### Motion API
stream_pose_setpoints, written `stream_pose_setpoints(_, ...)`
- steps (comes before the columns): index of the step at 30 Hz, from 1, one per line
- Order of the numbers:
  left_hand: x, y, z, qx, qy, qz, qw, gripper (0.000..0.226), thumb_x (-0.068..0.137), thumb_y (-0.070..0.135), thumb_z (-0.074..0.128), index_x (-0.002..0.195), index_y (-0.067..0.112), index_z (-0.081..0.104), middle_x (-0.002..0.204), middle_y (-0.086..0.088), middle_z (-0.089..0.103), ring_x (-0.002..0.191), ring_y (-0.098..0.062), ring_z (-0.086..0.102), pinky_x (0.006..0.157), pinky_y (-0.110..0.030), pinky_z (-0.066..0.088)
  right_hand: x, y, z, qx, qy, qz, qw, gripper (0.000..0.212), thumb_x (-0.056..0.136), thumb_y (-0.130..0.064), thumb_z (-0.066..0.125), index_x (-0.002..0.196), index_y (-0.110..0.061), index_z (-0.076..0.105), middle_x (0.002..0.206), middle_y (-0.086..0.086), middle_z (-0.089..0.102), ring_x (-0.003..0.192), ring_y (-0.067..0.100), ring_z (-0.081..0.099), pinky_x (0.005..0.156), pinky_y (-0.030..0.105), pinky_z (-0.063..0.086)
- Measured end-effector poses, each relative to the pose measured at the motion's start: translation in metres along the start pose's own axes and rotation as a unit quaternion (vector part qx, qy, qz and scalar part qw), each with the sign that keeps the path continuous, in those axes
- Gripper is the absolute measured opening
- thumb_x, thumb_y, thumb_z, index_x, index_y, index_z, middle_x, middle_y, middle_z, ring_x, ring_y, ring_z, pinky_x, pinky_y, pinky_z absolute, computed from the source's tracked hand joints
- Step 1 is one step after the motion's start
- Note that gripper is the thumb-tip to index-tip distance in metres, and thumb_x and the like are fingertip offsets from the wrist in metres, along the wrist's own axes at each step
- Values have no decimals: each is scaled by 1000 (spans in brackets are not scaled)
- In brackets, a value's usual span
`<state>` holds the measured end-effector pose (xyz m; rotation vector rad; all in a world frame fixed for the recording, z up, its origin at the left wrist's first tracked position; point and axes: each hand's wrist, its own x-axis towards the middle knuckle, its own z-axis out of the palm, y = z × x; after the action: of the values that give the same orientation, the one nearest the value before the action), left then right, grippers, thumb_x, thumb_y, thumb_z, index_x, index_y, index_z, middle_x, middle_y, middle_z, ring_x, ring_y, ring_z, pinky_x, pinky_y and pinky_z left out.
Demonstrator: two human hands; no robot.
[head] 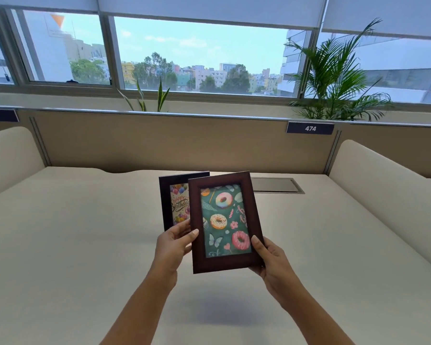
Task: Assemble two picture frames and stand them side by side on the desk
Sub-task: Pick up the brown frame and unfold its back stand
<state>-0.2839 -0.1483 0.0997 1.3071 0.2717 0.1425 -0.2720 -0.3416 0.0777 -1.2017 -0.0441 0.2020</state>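
A reddish-brown picture frame (pixel 224 263) with a donut print is held up in the air above the desk, tilted slightly left. My left hand (pixel 173 245) grips its left edge and my right hand (pixel 271 260) grips its lower right corner. Behind it stands a dark frame (pixel 166 200) with a "Happy Birthday" card, upright on the cream desk (pixel 72 232). The brown frame hides the dark frame's right half.
A grey cable hatch (pixel 276 185) lies flush in the desk at the back right. Beige partition walls (pixel 159 143) close the back, with rounded cream dividers on both sides. Potted plants stand behind the partition under a wide window.
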Motion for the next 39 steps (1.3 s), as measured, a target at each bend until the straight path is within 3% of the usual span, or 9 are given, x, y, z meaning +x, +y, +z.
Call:
stream_pose_setpoints(2, -4, 1, 1, 42, -34, 2, 999, 60, 82, 15, 62, 136, 22, 38, 139, -7, 44, 121, -23, 46, 89, -31, 42, -1, 2, 5, -29, 2, -37, 999, 18, 91, -20, 48, 102, -14, 61, 97, 6, 71, 87, 14, 69, 65, 22, 57)
stream_pose_setpoints(5, -15, 6, 9, 47, -104, -11, 993, 79, 76, 23, 66, 142, 30, 24, 137, 0, 44, 116, -16, 48, 82, -25, 47, -6, 9, 14, -121, 28, -120, 985, 15, 90, -21, 52, 100, -17, 62, 99, 6, 70, 90, 10, 67, 67, 19, 54)
stream_pose_setpoints(10, -29, 9, 24, 10, -159, -17, 987, 87, 51, 42, 74, 130, 39, 38, 114, 10, 60, 101, -8, 55, 91, -55, 44, -15, 14, 34, -256, 39, -257, 931, 25, 88, -8, 56, 97, -31, 61, 90, -8, 71, 83, -1, 65, 69, 6, 48)
stream_pose_setpoints(14, -31, 9, 27, -30, -133, 15, 991, 73, 50, 34, 77, 117, 37, 48, 118, 1, 62, 103, -17, 61, 73, -41, 56, -19, 24, 46, -315, 47, -302, 899, 33, 87, -3, 56, 102, -33, 58, 96, -9, 69, 91, 3, 64, 78, 9, 49)
stream_pose_setpoints(18, -30, 4, 25, -53, -63, 48, 995, 60, 55, 19, 79, 107, 35, 52, 106, 4, 66, 89, -10, 67, 60, -25, 56, -17, 34, 54, -409, 24, -333, 849, 31, 88, -5, 53, 118, -12, 56, 111, 1, 63, 102, 10, 59, 88, 7, 44)
stream_pose_setpoints(24, -19, -2, 7, -38, 9, 42, 998, 45, 75, -5, 60, 118, 6, 49, 100, -12, 65, 94, -25, 64, 68, -28, 57, -13, 45, 58, -464, -106, -304, 825, 47, 93, -24, 46, 138, -23, 34, 132, -21, 31, 124, -17, 26, 103, 2, 24)
stream_pose_setpoints(26, -16, -3, 0, -20, 22, 27, 999, 44, 76, -6, 59, 118, 5, 47, 96, -9, 61, 93, -24, 61, 74, -32, 55, -9, 43, 54, -461, -132, -276, 833, 46, 91, -36, 43, 136, -26, 39, 132, -22, 35, 126, -9, 32, 102, 2, 26)
stream_pose_setpoints(30, -16, -3, -8, -5, 26, 2, 1000, 36, 77, -8, 57, 103, 15, 48, 94, -5, 58, 87, -20, 56, 67, -30, 50, 8, 29, 49, -479, -78, -291, 825, 37, 88, -16, 57, 124, -20, 52, 125, -14, 46, 123, 7, 45, 97, -1, 27)
stream_pose_setpoints(39, -20, 5, -16, 89, -3, 23, 996, 32, 75, -8, 56, 81, 23, 50, 80, -5, 55, 78, -19, 56, 58, -24, 45, 37, 12, 46, -532, -118, -254, 799, 61, 80, -26, 68, 134, -23, 39, 137, -6, 46, 124, 5, 40, 105, 21, 33)
